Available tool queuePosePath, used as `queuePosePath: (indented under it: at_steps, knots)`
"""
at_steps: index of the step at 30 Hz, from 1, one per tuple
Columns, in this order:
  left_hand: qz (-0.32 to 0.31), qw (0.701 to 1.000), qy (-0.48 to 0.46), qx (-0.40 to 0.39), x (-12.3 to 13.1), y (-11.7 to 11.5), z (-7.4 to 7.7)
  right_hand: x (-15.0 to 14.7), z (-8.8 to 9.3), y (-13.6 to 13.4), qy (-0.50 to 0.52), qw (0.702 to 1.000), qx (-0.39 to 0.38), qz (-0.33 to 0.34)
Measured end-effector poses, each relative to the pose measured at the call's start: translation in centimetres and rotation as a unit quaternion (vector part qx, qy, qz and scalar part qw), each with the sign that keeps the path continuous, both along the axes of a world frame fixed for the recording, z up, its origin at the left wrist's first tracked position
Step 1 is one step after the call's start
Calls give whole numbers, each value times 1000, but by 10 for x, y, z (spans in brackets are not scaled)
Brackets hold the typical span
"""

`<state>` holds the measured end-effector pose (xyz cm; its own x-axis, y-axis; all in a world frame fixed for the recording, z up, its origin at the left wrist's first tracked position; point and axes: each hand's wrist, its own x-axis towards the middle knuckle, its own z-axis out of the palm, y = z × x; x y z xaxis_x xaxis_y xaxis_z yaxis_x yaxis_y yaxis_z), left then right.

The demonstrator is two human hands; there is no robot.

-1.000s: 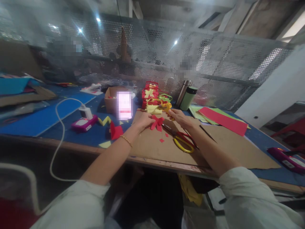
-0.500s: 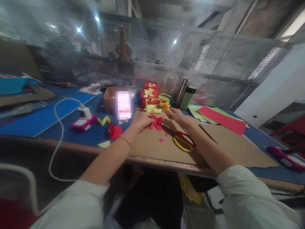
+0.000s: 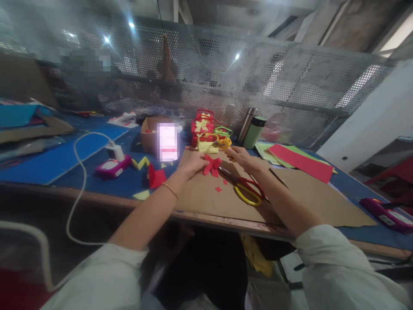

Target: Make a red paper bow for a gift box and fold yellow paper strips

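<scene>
My left hand (image 3: 194, 163) pinches the left side of a red paper bow (image 3: 212, 165) above a brown cardboard sheet (image 3: 200, 196). My right hand (image 3: 242, 158) is closed around the handle of a yellow glue gun (image 3: 225, 144), whose nozzle points left over a pale yellow paper roll (image 3: 208, 148). Beneath my right wrist, scissors (image 3: 248, 192) with red and yellow handles lie on the cardboard, blades toward the bow. Small red paper scraps (image 3: 218, 189) rest just below the bow.
Behind my hands stands a stack of red paper boxes (image 3: 202, 125) with yellow bows. A green bottle (image 3: 254, 132) and red paper strip (image 3: 301, 162) are to the right. Leftward are a lit phone (image 3: 167, 142), a cardboard box (image 3: 149, 137), a purple device (image 3: 112, 167) and a white cable (image 3: 84, 172).
My right hand and the glue gun have shifted very slightly to the right. My left hand and the red paper bow stay in place.
</scene>
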<state>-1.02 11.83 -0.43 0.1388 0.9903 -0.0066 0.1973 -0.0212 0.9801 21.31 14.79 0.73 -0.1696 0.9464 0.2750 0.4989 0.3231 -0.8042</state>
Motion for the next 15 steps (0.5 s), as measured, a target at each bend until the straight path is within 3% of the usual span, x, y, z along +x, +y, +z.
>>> queuePosePath:
  at_steps: [15]
  knots:
    - [-6,1000,16,8,-3,6,-6,-8,-1,3,2,1000,-7,-2]
